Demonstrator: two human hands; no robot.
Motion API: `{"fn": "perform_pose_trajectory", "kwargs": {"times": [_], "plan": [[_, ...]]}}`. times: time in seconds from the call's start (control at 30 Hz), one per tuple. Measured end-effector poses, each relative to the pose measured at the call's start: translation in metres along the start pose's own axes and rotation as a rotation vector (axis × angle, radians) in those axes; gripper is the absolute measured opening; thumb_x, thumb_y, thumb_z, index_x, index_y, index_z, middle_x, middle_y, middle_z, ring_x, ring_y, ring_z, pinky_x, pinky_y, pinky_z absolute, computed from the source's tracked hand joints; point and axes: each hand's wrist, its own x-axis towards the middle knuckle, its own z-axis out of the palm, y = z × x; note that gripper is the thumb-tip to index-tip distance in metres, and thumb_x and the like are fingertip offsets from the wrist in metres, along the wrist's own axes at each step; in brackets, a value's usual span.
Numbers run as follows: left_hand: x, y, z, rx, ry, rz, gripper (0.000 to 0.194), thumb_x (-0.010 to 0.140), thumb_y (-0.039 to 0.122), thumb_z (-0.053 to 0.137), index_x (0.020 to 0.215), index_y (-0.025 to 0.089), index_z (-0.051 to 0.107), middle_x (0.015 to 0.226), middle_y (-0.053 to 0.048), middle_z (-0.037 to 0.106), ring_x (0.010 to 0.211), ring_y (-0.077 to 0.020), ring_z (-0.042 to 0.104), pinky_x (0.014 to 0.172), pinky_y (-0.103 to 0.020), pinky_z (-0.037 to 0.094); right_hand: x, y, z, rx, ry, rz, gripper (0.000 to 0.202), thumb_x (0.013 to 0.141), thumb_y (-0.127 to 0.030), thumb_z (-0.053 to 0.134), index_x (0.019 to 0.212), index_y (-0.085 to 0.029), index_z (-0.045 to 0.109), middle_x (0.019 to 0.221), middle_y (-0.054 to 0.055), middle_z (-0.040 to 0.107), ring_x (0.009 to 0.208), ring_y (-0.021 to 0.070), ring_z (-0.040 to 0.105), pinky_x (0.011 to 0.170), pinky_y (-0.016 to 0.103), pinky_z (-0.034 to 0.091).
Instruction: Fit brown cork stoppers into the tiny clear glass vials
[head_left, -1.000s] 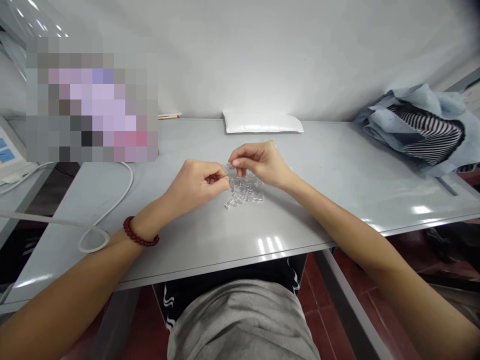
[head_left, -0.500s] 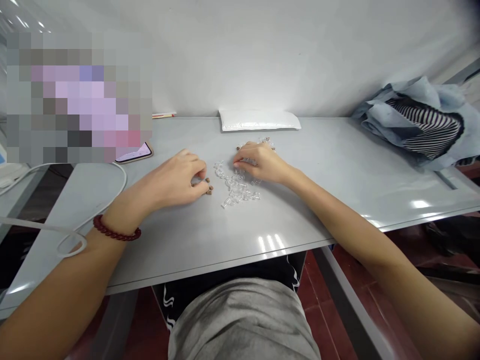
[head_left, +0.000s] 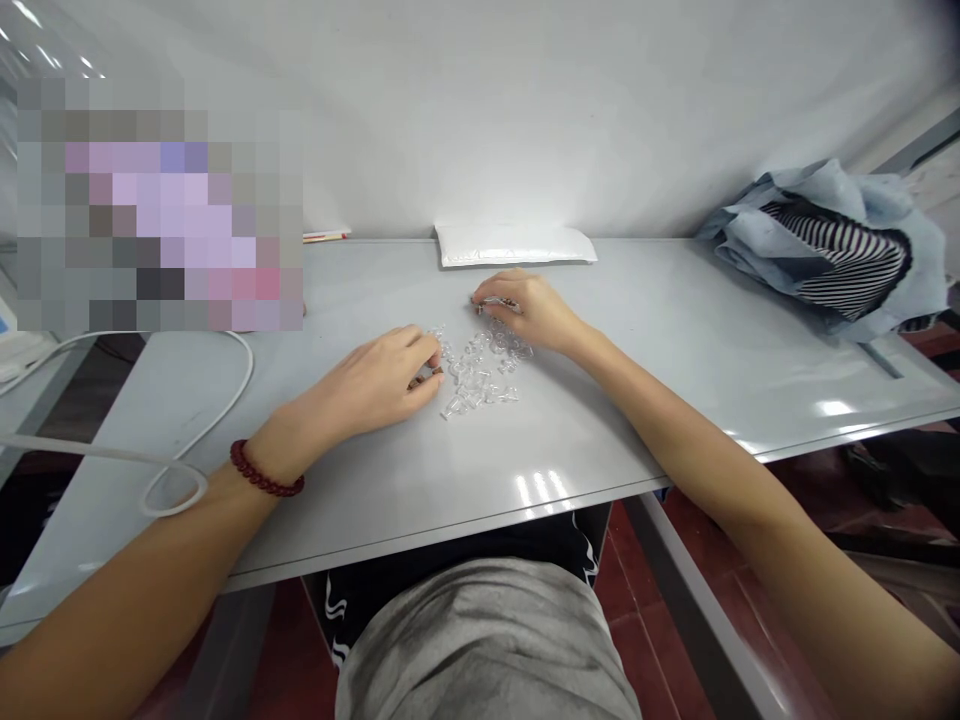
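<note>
Clear plastic pieces (head_left: 474,378) lie in a loose pile on the grey table (head_left: 465,480). On the pile's left side is my left hand (head_left: 386,378), its fingers curled and the thumb apart from them, with small brown pieces (head_left: 421,378) between thumb and fingers, resting on the table. My right hand (head_left: 529,308) is at the back of the pile, curved over more brown pieces (head_left: 480,308) and some clear ones. Its thumb and fingertips are apart. Whether either hand grips a piece is hidden.
A white padded packet (head_left: 516,246) lies at the wall. Light blue cloth with a striped lining (head_left: 832,255) sits at the right. A white cable (head_left: 244,385) loops over the table and left forearm. A blurred patch covers the upper left.
My left hand has moved right to the edge of the clear pile, over the brown pieces. My right hand has shifted slightly right and back, uncovering more clear pieces.
</note>
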Motion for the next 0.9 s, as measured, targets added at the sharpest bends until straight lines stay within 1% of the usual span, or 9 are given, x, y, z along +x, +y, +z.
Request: {"fn": "perform_pose_trajectory", "kwargs": {"times": [0.17, 0.27, 0.37, 0.5, 0.6, 0.67, 0.77, 0.83, 0.9], "plan": [[-0.001, 0.001, -0.005, 0.056, -0.034, -0.009, 0.008, 0.082, 0.019, 0.044, 0.075, 0.021, 0.047, 0.078, -0.003, 0.058, 0.067, -0.0191, 0.055, 0.062, -0.033, 0.042, 0.002, 0.004, 0.003, -0.055, -0.018, -0.025, 0.021, 0.085, -0.016, 0.056, 0.093, -0.017, 0.075, 0.104, 0.010, 0.070, 0.096, 0.0250, 0.059, 0.092, 0.045, 0.042], [-0.002, 0.002, -0.007, 0.057, -0.041, -0.032, 0.003, 0.080, 0.020, 0.046, 0.079, 0.021, 0.049, 0.081, -0.003, 0.059, 0.069, -0.0197, 0.057, 0.062, -0.033, 0.042, 0.003, 0.004, 0.002, -0.102, -0.006, 0.036, 0.020, 0.084, -0.018, 0.058, 0.094, -0.015, 0.075, 0.097, 0.011, 0.067, 0.094, 0.0257, 0.055, 0.089, 0.043, 0.042], [-0.002, 0.004, -0.006, 0.042, -0.022, -0.027, 0.009, 0.083, 0.024, 0.046, 0.089, 0.021, 0.052, 0.085, -0.003, 0.060, 0.073, -0.0201, 0.058, 0.064, -0.033, 0.043, 0.003, 0.002, 0.000, -0.106, -0.033, 0.068, 0.020, 0.083, -0.017, 0.058, 0.093, -0.013, 0.075, 0.097, 0.013, 0.064, 0.095, 0.0265, 0.053, 0.087, 0.042, 0.043], [-0.002, 0.005, -0.006, 0.074, -0.039, -0.024, 0.005, 0.082, 0.021, 0.045, 0.077, 0.022, 0.047, 0.078, -0.002, 0.058, 0.065, -0.0182, 0.054, 0.058, -0.032, 0.039, 0.002, -0.001, -0.001, -0.100, -0.072, 0.086, 0.015, 0.079, -0.016, 0.060, 0.083, -0.014, 0.073, 0.097, 0.012, 0.062, 0.096, 0.0269, 0.052, 0.086, 0.042, 0.042], [-0.002, 0.005, -0.007, 0.101, -0.026, -0.030, 0.004, 0.079, 0.020, 0.046, 0.076, 0.022, 0.047, 0.077, -0.002, 0.059, 0.066, -0.0190, 0.054, 0.058, -0.032, 0.038, 0.001, -0.006, 0.000, -0.098, -0.063, 0.080, 0.011, 0.075, -0.014, 0.060, 0.078, -0.015, 0.070, 0.098, 0.012, 0.062, 0.098, 0.0275, 0.052, 0.086, 0.042, 0.041], [-0.002, 0.005, -0.006, 0.080, 0.011, -0.027, 0.005, 0.081, 0.022, 0.047, 0.080, 0.021, 0.051, 0.082, -0.004, 0.061, 0.071, -0.0204, 0.058, 0.061, -0.033, 0.041, 0.000, -0.012, 0.000, -0.072, -0.041, 0.031, 0.011, 0.075, -0.013, 0.058, 0.079, -0.015, 0.068, 0.097, 0.011, 0.062, 0.097, 0.0264, 0.053, 0.084, 0.041, 0.043], [0.000, 0.005, -0.003, -0.021, 0.103, -0.054, 0.020, 0.090, 0.035, 0.047, 0.094, 0.019, 0.057, 0.089, -0.006, 0.064, 0.078, -0.0217, 0.061, 0.069, -0.034, 0.045, -0.003, -0.027, 0.000, -0.008, 0.008, -0.091, 0.010, 0.079, -0.015, 0.056, 0.085, -0.017, 0.065, 0.098, 0.009, 0.063, 0.096, 0.0241, 0.055, 0.082, 0.038, 0.045], [0.001, 0.005, 0.000, -0.095, 0.153, -0.069, 0.030, 0.094, 0.042, 0.044, 0.102, 0.017, 0.058, 0.090, -0.006, 0.065, 0.079, -0.0212, 0.061, 0.071, -0.034, 0.046, -0.006, -0.040, 0.000, 0.022, 0.030, -0.170, 0.009, 0.084, -0.018, 0.055, 0.087, -0.019, 0.063, 0.099, 0.008, 0.063, 0.096, 0.0233, 0.056, 0.082, 0.038, 0.045], [0.002, 0.007, 0.001, -0.152, 0.180, -0.050, 0.030, 0.096, 0.042, 0.042, 0.103, 0.017, 0.058, 0.088, -0.005, 0.064, 0.077, -0.0194, 0.060, 0.070, -0.032, 0.045, -0.008, -0.053, 0.000, 0.036, 0.023, -0.236, 0.008, 0.088, -0.019, 0.054, 0.089, -0.020, 0.062, 0.097, 0.008, 0.064, 0.094, 0.0226, 0.056, 0.082, 0.037, 0.045]]}}
